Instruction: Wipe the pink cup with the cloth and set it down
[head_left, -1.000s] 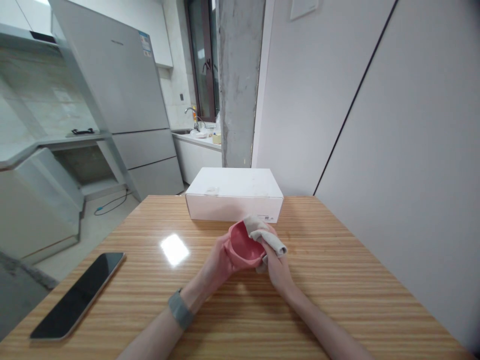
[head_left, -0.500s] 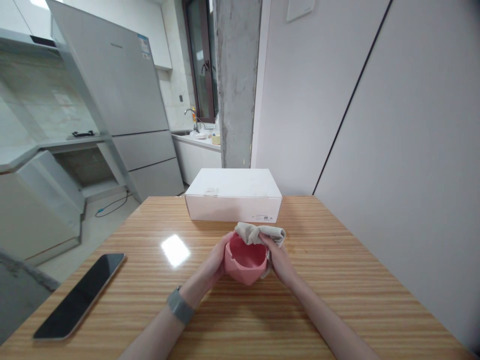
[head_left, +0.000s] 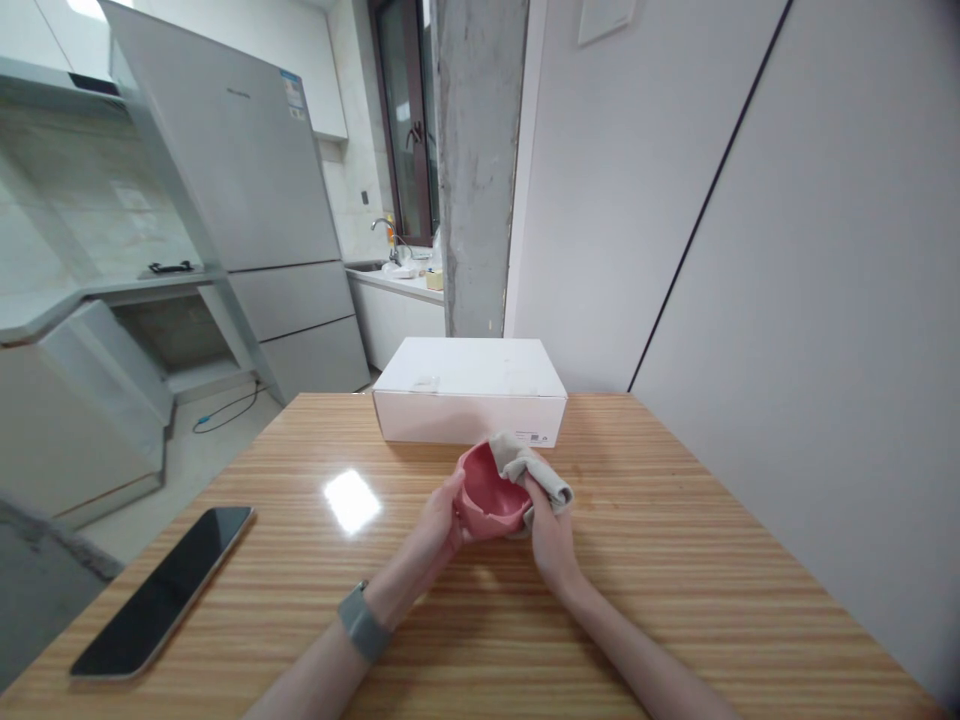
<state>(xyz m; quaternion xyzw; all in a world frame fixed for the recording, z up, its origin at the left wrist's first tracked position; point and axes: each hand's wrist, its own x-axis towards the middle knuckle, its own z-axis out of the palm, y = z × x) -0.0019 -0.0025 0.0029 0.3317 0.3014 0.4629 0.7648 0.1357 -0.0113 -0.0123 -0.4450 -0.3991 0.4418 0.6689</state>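
A pink faceted bowl (head_left: 489, 492) is held tilted above the wooden table, its hollow inside facing me. My left hand (head_left: 444, 515) grips its left side, thumb near the rim. A grey-beige cloth (head_left: 525, 468) drapes over the bowl's right rim, and part of it hangs behind and below that side. My right hand (head_left: 551, 525) is closed on the cloth, pressing it against the right wall of the bowl. The right fingers behind the cloth are hidden.
Behind my hands a white cardboard box (head_left: 471, 390) stands on the table (head_left: 660, 600). A black phone (head_left: 165, 592) lies at the table's left. Beyond are a grey fridge (head_left: 232, 170) and a concrete pillar (head_left: 480, 170); a pale wall rises at the right.
The bowl has tipped and turned, rising slightly. My right hand and the cloth have shifted along the right rim, with the cloth's right end now lower.
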